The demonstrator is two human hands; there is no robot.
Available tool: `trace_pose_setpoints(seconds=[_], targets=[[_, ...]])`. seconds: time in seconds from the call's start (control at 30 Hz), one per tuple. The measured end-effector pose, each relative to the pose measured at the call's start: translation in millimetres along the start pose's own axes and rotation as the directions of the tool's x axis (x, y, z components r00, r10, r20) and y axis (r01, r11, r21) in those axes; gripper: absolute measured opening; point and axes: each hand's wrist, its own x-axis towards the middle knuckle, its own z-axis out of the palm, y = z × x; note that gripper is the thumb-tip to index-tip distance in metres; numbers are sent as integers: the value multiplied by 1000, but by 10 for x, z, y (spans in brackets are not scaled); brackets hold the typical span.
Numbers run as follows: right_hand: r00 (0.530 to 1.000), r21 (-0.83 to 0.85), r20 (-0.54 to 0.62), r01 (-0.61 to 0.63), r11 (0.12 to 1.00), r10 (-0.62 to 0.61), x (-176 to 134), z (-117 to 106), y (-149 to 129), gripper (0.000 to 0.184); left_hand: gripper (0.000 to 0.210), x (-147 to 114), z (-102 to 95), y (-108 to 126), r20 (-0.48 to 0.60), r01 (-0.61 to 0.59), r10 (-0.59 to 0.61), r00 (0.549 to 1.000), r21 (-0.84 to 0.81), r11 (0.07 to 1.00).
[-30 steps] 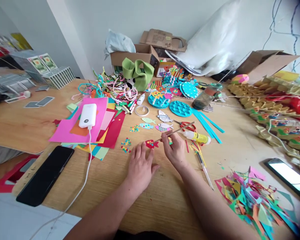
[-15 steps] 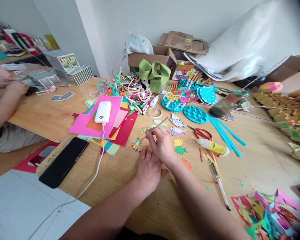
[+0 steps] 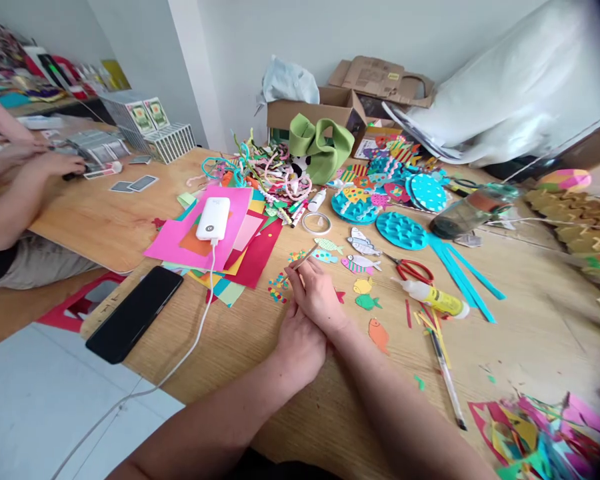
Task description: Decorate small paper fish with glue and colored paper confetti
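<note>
My right hand (image 3: 319, 293) is closed in a pinch on a thin grey-brown stick (image 3: 307, 257), whose lower end points at small round paper dots (image 3: 279, 288) on the table. Beneath it rests my left hand (image 3: 300, 343), palm down; a stretched finger shows and the others are covered by the right hand. Paper fish lie just beyond and to the right: a pale green one (image 3: 329, 246), a blue spotted one (image 3: 325, 256), a striped one (image 3: 359, 265), a yellow one (image 3: 363, 286), a green one (image 3: 368, 302) and an orange one (image 3: 379, 334).
Red-handled scissors (image 3: 415, 270), a glue bottle (image 3: 437, 297) and a pen (image 3: 447, 380) lie to the right. Coloured paper (image 3: 167, 241) under a white power bank (image 3: 214, 219) and a black phone (image 3: 135, 315) are left. Another person's hands (image 3: 63, 163) work at far left.
My right hand has tipped over and come down across my left hand, covering most of its fingers. The stick shows less of its length. The view has shifted slightly.
</note>
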Motion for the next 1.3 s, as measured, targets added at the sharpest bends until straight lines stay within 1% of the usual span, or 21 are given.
trace_pose_setpoints(seconds=[0.17, 0.3, 0.4, 0.5, 0.6, 0.67, 0.77, 0.9, 1.07, 1.3], targets=[[998, 38, -55, -10, 999, 12, -39, 15, 13, 20, 51, 1, 14, -14, -12, -14, 14, 1000, -6, 1000], [983, 101, -163, -68, 993, 84, -36, -47, 13, 19, 57, -21, -19, -2, -47, -17, 17, 999, 11, 1000], [966, 130, -219, -111, 985, 137, -8, -173, 8, 20, 59, -48, -28, 5, -62, -1, 4, 998, 43, 999], [942, 129, -278, -156, 979, 187, -34, -364, 33, 21, 59, -70, -38, 5, -82, -3, 9, 997, 81, 997], [912, 79, -352, -197, 977, 212, -168, -549, 97, 21, 60, -79, -61, 2, -93, -15, 23, 995, 87, 996], [900, 33, -377, -222, 974, 218, -293, -627, 153, 21, 61, -80, -78, 1, -89, -22, 29, 996, 83, 996], [909, -43, -373, -216, 975, 185, -448, -674, 232, 21, 61, -79, -97, -1, -82, -33, 39, 996, 81, 996], [930, -115, -349, -169, 979, 119, -506, -679, 284, 22, 59, -73, -113, -2, -84, -37, 44, 995, 86, 996], [944, -129, -325, -95, 987, 49, -488, -671, 292, 22, 57, -65, -124, -7, -91, -46, 55, 994, 98, 994], [954, -143, -299, -58, 988, 12, -512, -629, 315, 20, 58, -61, -134, -11, -94, -52, 60, 994, 89, 995]])
